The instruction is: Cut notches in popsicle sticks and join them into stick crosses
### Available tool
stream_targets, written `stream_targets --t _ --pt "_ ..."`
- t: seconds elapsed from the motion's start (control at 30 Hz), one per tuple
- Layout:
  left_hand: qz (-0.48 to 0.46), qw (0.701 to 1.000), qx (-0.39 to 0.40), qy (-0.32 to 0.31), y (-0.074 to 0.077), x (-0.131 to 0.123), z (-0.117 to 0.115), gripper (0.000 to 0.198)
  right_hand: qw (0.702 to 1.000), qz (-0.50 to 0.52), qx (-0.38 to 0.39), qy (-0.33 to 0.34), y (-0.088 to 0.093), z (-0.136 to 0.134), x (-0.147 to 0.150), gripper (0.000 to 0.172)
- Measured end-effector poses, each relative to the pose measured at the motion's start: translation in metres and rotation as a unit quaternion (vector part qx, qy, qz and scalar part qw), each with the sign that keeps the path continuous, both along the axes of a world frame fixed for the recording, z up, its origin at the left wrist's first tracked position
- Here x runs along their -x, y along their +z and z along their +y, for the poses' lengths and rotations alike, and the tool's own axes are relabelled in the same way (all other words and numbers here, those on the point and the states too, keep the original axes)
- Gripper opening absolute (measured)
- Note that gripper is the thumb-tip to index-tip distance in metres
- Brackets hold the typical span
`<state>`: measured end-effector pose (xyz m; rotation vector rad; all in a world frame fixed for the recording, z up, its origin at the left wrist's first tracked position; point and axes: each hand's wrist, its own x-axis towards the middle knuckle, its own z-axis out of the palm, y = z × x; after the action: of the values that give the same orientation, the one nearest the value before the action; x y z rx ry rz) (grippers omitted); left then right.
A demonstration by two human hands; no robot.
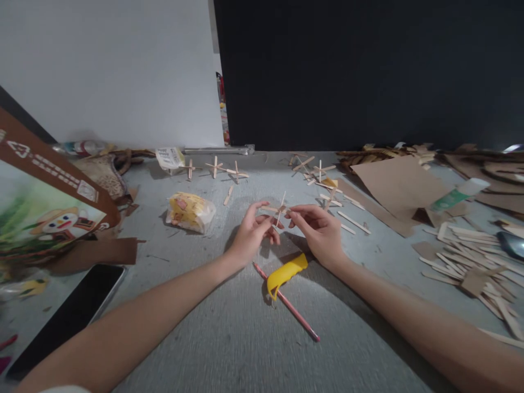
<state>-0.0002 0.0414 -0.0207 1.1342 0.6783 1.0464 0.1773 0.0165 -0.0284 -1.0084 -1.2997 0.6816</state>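
Between my two hands, a small cross of wooden craft sticks [280,209] is held above the grey table. My left hand [251,229] pinches it from the left side with thumb and fingers. From the right, my right hand [319,229] closes its thumb and forefinger at the joint of the sticks; the exact fingertip contact is too small to make out. Just below the hands lies a yellow curved plastic tool [286,273], its kind unclear. It rests across a pink pencil [297,315].
Several stick crosses [215,167] stand at the back. A yellow printed packet [190,212] sits left of centre, with a phone [67,322] and brown bag [61,196] further left. Loose craft sticks [470,262], cardboard [403,185] and a glue stick [460,195] lie right.
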Motion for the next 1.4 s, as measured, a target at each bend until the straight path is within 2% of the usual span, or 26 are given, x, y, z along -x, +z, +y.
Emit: stream_targets --t 0.07,0.23,0.43,0.63,0.8,0.87,0.97,1.07,1.27,1.4 --pt "0.001 1.0 0.014 0.014 -0.001 0.0 0.003 0.046 1.0 0.009 -0.001 0.01 0.0 0.0 0.0 0.022" --pt "0.001 1.0 0.022 0.012 -0.006 0.001 0.01 0.033 1.0 -0.004 -0.008 0.013 -0.001 0.001 -0.002 0.022" --pt "-0.021 0.999 0.03 0.005 -0.005 0.001 0.009 0.042 0.998 -0.041 -0.04 0.04 -0.002 -0.001 -0.002 0.016" --pt "-0.046 0.998 0.043 -0.025 0.001 0.001 0.007 0.036 0.989 -0.102 -0.094 0.057 -0.004 -0.003 -0.002 0.016" --pt "-0.061 0.996 0.035 -0.052 0.001 0.002 0.006 0.034 0.985 -0.12 -0.108 0.066 -0.006 -0.003 -0.003 0.019" --pt "-0.065 0.996 0.038 -0.049 0.001 0.002 0.006 0.032 0.984 -0.125 -0.117 0.05 -0.005 -0.002 -0.003 0.022" --pt "-0.064 0.996 0.043 -0.044 0.001 0.001 0.006 0.03 0.979 -0.15 -0.133 -0.029 -0.004 0.001 -0.005 0.021" --pt "-0.056 0.997 0.032 -0.044 0.0 0.0 0.006 0.031 0.978 -0.158 -0.114 -0.074 -0.005 0.005 -0.007 0.025" --pt "-0.022 0.999 -0.001 -0.047 -0.004 0.001 0.006 0.036 0.989 -0.142 -0.032 -0.022 -0.007 0.008 -0.007 0.02" --pt "-0.008 0.999 -0.007 -0.035 -0.004 0.001 0.006 0.042 0.994 -0.112 -0.002 -0.005 -0.007 0.007 -0.005 0.025"
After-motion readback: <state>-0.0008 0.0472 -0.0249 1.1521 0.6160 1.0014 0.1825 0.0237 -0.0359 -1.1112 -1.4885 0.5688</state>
